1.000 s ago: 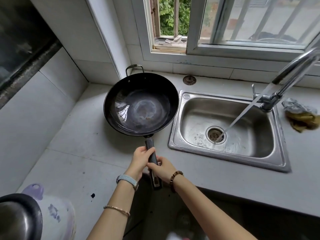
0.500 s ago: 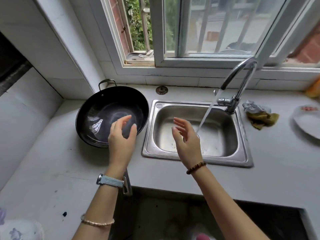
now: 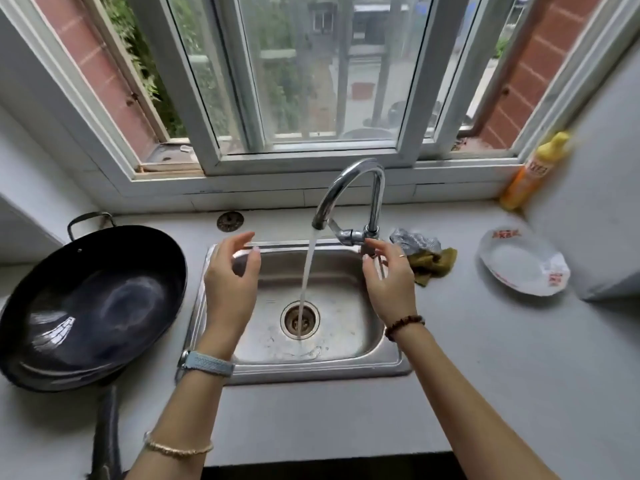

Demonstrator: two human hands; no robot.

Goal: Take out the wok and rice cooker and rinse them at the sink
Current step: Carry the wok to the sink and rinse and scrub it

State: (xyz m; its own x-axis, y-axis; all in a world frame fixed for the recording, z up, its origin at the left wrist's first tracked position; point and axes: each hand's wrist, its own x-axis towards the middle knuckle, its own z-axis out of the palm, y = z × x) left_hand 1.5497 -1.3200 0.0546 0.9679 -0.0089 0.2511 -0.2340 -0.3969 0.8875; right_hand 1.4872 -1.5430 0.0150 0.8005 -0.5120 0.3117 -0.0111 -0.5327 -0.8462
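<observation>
- The sink (image 3: pixel 311 371) is set into the grey table (image 3: pixel 519 358) under the window (image 3: pixel 311 81).
- The tap (image 3: pixel 349 181) curves over the sink from its back rim, and a stream of water (image 3: pixel 306 278) falls into the drain (image 3: pixel 300 318).
- The wok (image 3: pixel 93 306) sits on the table just left of the sink, tilted, its long handle pointing to the near edge.
- A small round metal disc (image 3: pixel 230 221) lies behind the sink.
- A crumpled cloth (image 3: pixel 433 266) lies right of the sink, with a white plate (image 3: pixel 523 261) further right.
- A yellow bottle (image 3: pixel 533 171) stands in the far right corner.
- The left hand (image 3: pixel 230 282) hovers over the sink's left side, fingers loosely spread, holding nothing.
- The right hand (image 3: pixel 389 282) is raised at the tap's base, fingers relaxed and empty; I cannot tell whether the fingertips touch the tap.
</observation>
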